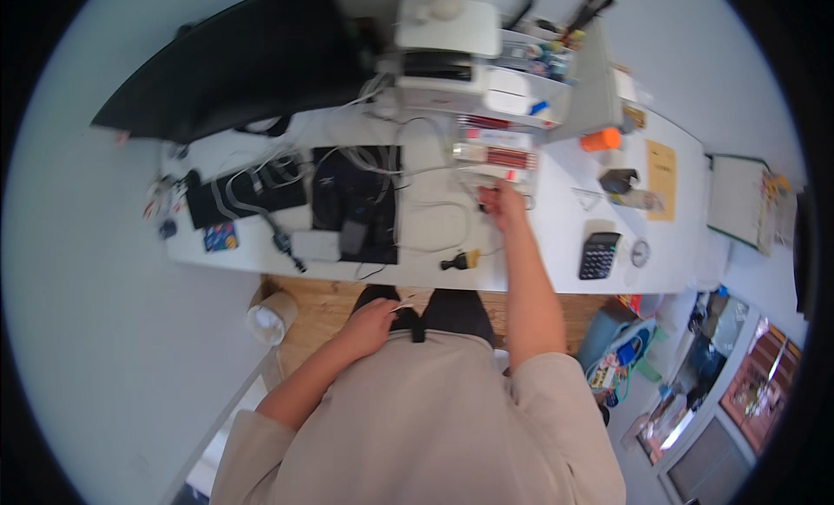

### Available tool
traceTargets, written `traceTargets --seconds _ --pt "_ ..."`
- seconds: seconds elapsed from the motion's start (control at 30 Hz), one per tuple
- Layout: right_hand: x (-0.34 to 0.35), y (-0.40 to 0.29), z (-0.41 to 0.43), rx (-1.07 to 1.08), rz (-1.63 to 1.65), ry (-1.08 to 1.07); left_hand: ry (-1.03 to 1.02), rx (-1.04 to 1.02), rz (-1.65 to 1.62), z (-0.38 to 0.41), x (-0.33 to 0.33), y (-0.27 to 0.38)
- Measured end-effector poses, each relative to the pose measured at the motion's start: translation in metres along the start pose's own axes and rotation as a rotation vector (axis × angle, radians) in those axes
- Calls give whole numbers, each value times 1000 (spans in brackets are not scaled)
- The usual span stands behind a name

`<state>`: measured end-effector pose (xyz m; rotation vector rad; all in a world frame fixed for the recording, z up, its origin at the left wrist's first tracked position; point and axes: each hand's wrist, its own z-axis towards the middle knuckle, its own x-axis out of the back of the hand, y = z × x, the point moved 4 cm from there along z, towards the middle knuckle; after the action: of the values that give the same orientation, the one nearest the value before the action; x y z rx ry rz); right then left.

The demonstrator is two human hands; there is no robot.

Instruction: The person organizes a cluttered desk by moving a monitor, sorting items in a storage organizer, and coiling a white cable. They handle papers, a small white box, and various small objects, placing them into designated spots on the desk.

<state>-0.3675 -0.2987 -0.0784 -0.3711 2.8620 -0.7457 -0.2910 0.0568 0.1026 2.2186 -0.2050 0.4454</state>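
Observation:
My left hand is held low at my waist with its fingers curled. A thin white item pokes out from its fingertips; blur hides what it is. My right hand reaches over the white desk, just in front of clear boxes of red pencils. A small dark thing shows at its fingertips, and whether it is gripped cannot be made out. A pale cable loops across the desk to the left of that hand. Nearer to me lies a small black brush with tan bristles.
A monitor, a white printer and a tangle of cables over a black keyboard and black mat fill the left and back. To the right are a calculator, a small round clock and an orange container.

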Motion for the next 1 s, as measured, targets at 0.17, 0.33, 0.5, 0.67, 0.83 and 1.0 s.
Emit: traceTargets --seconds 0.17,0.33,0.5,0.67,0.83,1.0 --pt "-3 1 -24 14 -19 37 33 15 -18 -11 -2 -23" --pt "-12 31 -41 201 -718 17 114 54 -80 -28 6 -42" --pt "-42 53 -68 606 -1369 5 151 107 -160 -49 15 -63" --pt "-109 45 -114 852 -1514 125 199 91 -199 -62 17 -90" --pt "-217 64 -146 1193 -1438 -274 206 79 -218 -69 19 -116" --pt "-315 102 -112 1110 -1825 -225 262 127 -246 -88 31 -134"
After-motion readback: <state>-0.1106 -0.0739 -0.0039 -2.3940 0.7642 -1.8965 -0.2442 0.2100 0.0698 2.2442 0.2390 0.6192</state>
